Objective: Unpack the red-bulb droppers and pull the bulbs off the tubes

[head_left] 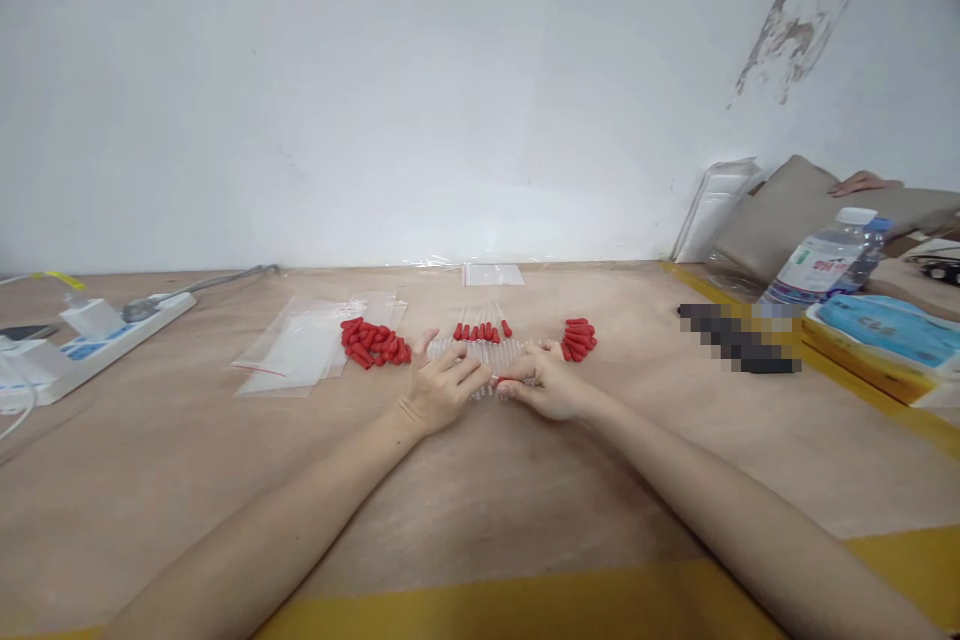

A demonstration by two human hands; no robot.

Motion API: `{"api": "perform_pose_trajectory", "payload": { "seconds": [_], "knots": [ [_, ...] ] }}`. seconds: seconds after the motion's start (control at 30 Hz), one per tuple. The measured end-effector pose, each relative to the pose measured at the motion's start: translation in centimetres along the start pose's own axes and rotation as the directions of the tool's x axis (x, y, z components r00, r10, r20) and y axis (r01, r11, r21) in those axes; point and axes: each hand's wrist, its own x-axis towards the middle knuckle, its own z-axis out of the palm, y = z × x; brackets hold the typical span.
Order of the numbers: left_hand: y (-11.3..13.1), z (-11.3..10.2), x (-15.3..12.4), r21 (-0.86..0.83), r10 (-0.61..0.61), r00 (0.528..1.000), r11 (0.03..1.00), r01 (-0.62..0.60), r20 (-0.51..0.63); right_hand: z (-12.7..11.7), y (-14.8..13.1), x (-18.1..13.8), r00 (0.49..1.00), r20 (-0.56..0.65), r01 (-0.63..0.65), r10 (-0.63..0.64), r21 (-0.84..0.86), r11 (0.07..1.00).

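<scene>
My left hand (442, 388) and my right hand (546, 382) meet at the middle of the tan table (480, 510), fingers pinched over a row of clear glass tubes (484, 355). Between the fingertips shows a thin clear tube with a red tip (504, 380); both hands seem to grip it. Behind the hands lies a short row of tubes with red caps (481, 331). A pile of loose red caps (373, 343) sits to the left, a smaller pile of red caps (578, 337) to the right.
Clear zip bags (300, 350) lie left of the caps, another bag (492, 274) by the wall. A white power strip (90, 345) with chargers is at far left. At right stand a water bottle (825, 270), a blue wipes pack (892, 330) and another person's hand (862, 184).
</scene>
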Motion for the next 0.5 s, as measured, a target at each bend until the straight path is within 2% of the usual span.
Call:
{"api": "perform_pose_trajectory", "payload": {
  "seconds": [0.13,0.27,0.37,0.5],
  "knots": [
    [0.3,0.1,-0.1,-0.046,-0.123,0.992,0.991,0.124,0.015,0.2,-0.9,0.2,0.990,-0.140,-0.014,-0.007,-0.152,0.988],
    [0.3,0.0,0.1,-0.087,-0.241,0.968,0.965,0.247,0.075,0.8,-1.2,0.3,0.952,-0.293,-0.017,-0.094,-0.357,0.934],
    [0.3,-0.1,0.3,-0.126,-0.293,0.949,0.943,0.307,0.118,1.2,-0.7,0.1,0.937,-0.324,-0.025,-0.132,-0.438,0.899],
    [0.2,0.1,0.5,-0.167,-0.336,0.923,0.915,0.367,0.186,1.3,0.1,-0.1,0.937,-0.327,-0.025,-0.127,-0.423,0.906]
  ]
}}
